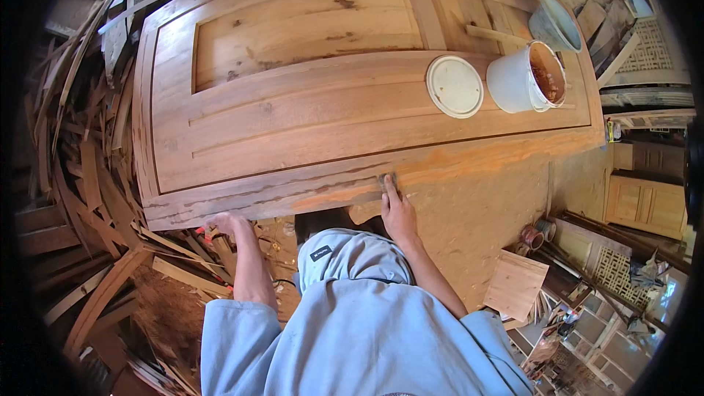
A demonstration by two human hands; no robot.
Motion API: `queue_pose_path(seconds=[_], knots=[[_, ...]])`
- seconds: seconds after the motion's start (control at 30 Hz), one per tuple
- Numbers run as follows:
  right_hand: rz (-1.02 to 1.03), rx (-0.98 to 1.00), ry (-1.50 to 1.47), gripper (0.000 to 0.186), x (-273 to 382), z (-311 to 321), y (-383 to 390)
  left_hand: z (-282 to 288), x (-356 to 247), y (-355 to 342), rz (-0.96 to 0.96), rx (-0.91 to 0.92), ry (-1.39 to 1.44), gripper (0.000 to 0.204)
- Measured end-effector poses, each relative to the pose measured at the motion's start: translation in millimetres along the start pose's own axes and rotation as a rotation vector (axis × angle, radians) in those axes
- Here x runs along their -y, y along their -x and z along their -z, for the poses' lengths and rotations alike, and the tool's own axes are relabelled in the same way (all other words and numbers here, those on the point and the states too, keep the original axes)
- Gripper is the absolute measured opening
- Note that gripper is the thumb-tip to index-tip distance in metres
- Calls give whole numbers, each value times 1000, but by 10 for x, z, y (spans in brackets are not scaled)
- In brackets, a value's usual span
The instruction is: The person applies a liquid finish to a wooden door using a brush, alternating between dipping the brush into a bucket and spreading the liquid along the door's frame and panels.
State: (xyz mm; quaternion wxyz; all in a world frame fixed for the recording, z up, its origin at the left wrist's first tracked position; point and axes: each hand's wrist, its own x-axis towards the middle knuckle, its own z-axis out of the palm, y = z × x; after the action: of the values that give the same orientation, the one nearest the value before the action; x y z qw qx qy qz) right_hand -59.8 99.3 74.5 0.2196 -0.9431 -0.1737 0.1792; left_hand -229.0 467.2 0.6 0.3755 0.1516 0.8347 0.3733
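Note:
A large wooden door panel (293, 128) lies across in front of me, with brown-grey streaks and an orange smear along its near side. My right hand (400, 214) presses a small dark pad (386, 179) onto that near side, where the streaks meet the orange. Its index finger lies over the pad. My left hand (232, 226) is curled at the near left edge of the panel. A bit of red shows beside its fingers, and what they hold is unclear. On the panel's right part, an open white bucket (513, 82) with reddish-brown residue stands by a round white lid (455, 86).
A second, grey-blue bucket (555, 23) sits at the panel's far right corner. Piled scrap boards (92, 176) crowd the left side. On the right stand a wooden cabinet door (645, 205), a flat board (516, 284) and cans (532, 236). The floor (469, 213) looks dusty brown.

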Motion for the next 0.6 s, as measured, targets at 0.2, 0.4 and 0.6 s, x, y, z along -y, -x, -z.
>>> queue_pose_path(seconds=[0.2, 0.4, 0.6], knots=[[-14, 82, 17, 46, 222, 195, 1, 22, -69, 48, -7, -22, -14, 94], [45, -47, -56, 47, 122, -113, 160, -25, -80, 62, -12, -18, -28, 95], [19, -51, -51, 49, 268, -213, 125, -38, -109, 75, -16, -15, -45, 95]])
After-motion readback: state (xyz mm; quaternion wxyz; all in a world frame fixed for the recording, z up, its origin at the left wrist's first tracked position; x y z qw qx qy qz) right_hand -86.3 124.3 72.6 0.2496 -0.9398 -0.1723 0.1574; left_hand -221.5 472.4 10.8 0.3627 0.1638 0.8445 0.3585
